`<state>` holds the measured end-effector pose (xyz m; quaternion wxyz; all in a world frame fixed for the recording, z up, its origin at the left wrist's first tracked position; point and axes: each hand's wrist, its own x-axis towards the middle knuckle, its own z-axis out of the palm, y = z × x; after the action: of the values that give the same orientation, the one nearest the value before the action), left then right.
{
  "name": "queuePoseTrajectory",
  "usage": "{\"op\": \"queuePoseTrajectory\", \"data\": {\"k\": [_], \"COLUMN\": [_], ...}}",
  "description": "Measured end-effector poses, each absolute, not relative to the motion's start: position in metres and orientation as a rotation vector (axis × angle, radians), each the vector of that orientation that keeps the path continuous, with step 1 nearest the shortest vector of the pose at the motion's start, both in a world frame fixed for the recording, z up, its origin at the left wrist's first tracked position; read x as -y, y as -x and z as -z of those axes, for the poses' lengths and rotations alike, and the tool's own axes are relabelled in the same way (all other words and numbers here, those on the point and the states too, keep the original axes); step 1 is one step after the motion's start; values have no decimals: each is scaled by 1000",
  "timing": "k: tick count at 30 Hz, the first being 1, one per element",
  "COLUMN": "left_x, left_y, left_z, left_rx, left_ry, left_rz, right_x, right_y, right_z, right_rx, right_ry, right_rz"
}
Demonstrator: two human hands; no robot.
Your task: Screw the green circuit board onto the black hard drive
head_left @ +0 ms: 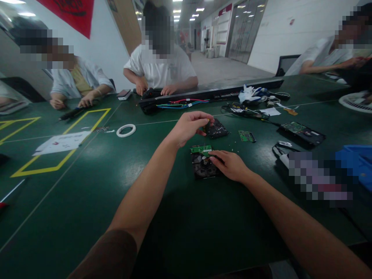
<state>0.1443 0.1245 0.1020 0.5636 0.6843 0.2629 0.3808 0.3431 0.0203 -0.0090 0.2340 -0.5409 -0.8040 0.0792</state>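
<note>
Left sleeve (106,254): short, dark brown, plain fabric.
Left forearm (151,182): bare from sleeve hem to wrist.
Right forearm (279,205): bare along its visible length.
Left hand (188,128), right hand (231,166): ungloved.

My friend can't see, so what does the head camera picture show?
A person's right hand rests on a hard drive with a green circuit board on a dark green table, while the left hand touches a small black part. Other people sit across the table.
</note>
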Motion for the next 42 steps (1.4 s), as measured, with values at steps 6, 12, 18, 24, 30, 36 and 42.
{"op": "queuePoseTrajectory", "data": {"k": [6, 12, 18, 24, 30, 36, 42], "left_x": [-129, -134, -134, -129, -128, -127, -131], "left_y": [-144, -145, -144, -143, -143, -143, -144], "left_z": [-96, -90, -91, -94, -96, -97, -95], "left_rx": [-653, -655, -718, -655, -649, -672, -679], "left_ry": [-1774, -1858, -1965, -1980, -1971, -1997, -1947], "left_rz": [-986, -1050, -1079, -1051, -1017, -1028, -1048], "right_x": [-20, -20, -19, -19, -18, -19, -19], "right_y": [-343, -345, -344, -345, -345, -345, -345], "right_z": [12, 11, 10, 8, 8, 7, 8], "right_rx": [2203, 2220, 2206, 2228, 2220, 2223, 2225], "right_ry": [1473, 1450, 1452, 1418, 1411, 1396, 1404], "right_rz": [-202, -189, -189, -232, -248, -262, -268]}}
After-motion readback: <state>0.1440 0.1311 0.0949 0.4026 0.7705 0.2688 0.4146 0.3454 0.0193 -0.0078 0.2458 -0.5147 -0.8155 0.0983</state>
